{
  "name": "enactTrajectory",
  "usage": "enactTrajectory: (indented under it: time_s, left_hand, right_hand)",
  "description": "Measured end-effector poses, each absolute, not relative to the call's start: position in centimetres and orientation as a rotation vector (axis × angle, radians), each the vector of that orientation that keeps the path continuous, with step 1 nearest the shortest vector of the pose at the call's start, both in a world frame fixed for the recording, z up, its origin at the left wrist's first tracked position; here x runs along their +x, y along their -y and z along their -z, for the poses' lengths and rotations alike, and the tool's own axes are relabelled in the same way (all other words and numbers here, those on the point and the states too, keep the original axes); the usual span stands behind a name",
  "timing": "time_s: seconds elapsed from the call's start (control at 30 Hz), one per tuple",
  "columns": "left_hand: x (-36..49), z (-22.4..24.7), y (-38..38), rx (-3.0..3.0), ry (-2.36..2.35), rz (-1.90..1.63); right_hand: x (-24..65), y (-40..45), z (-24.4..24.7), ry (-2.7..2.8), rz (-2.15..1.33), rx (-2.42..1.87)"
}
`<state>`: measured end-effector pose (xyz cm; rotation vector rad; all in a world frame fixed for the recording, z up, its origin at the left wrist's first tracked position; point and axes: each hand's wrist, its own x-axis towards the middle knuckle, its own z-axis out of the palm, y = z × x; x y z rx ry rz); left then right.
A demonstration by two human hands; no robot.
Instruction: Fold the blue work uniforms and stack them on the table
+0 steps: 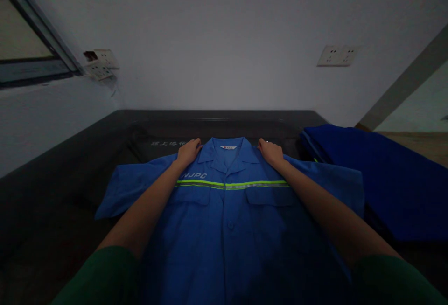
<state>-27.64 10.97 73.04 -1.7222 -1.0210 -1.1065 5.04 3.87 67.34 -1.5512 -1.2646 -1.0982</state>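
A blue short-sleeved work shirt point(210, 230) lies front up with its collar at the far end and its sleeves spread to both sides. A yellow-green and grey stripe crosses its chest, below the letters NJPC. My left hand point(189, 151) grips the shirt at the shoulder left of the collar, fingers closed. At the other shoulder, right of the collar, my right hand point(270, 151) is closed on the fabric too. The shirt's lower part runs out of view at the bottom.
Under the shirt is a dark surface point(168, 130) with pale printed characters. A darker blue folded cloth point(381, 174) lies at the right. Behind stands a pale wall with sockets point(338, 56) at the right and more sockets point(101, 68) at the left, near a window frame.
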Motion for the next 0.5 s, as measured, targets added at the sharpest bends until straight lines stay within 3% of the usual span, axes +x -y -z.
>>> enactTrajectory:
  time_s: [0.23,0.5]
  left_hand:
    - [-28.0,-76.4,-12.4,-1.686,1.012,1.156]
    - [-28.9,-75.7,-11.1,-1.597,1.018,1.224]
  right_hand:
    - [5.2,-6.5,-71.6,1.282,1.228,-1.451]
    - [5.7,-6.9,-71.6,1.244,1.261,-1.38]
